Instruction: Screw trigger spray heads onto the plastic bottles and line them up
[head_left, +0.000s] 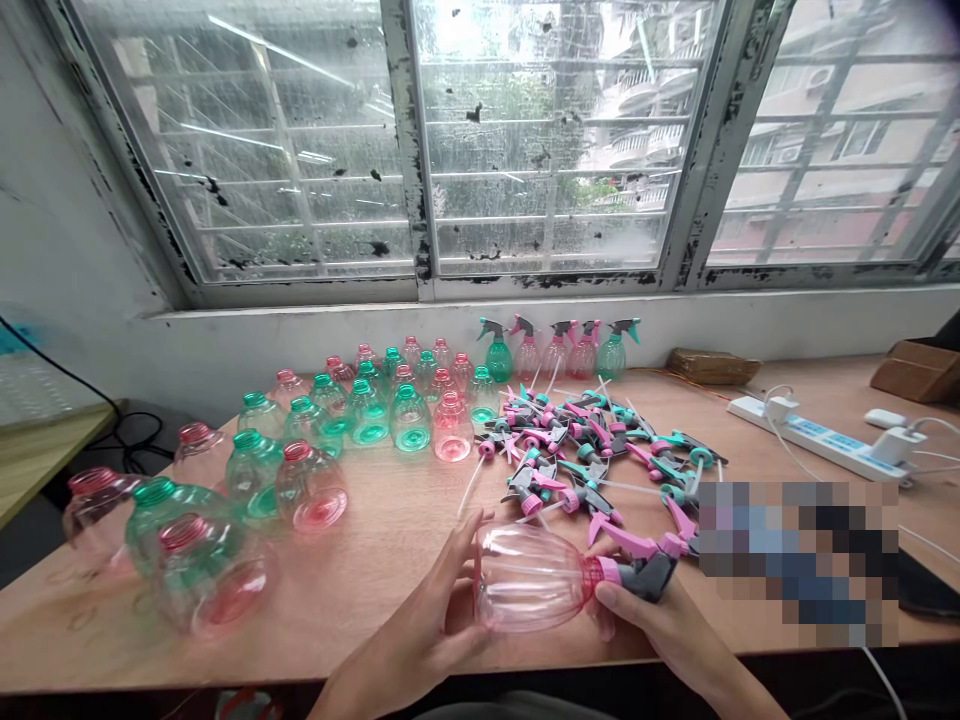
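Note:
My left hand [442, 600] wraps round the body of a clear pink spray bottle [529, 580] that lies on its side just above the table's near edge. My right hand [645, 605] grips the pink and grey trigger sprayer head [637, 572] sitting on the bottle's neck. Both hands are closed on these parts. A heap of loose pink, teal and grey trigger heads [592, 450] with white dip tubes lies just beyond my hands.
Several empty pink and green bottles [315, 450] stand on the wooden table [390, 520] at left and middle. Several finished spray bottles [555, 350] line the wall under the window. A white power strip [817, 435] with chargers and cables lies at right, near cardboard boxes [919, 370].

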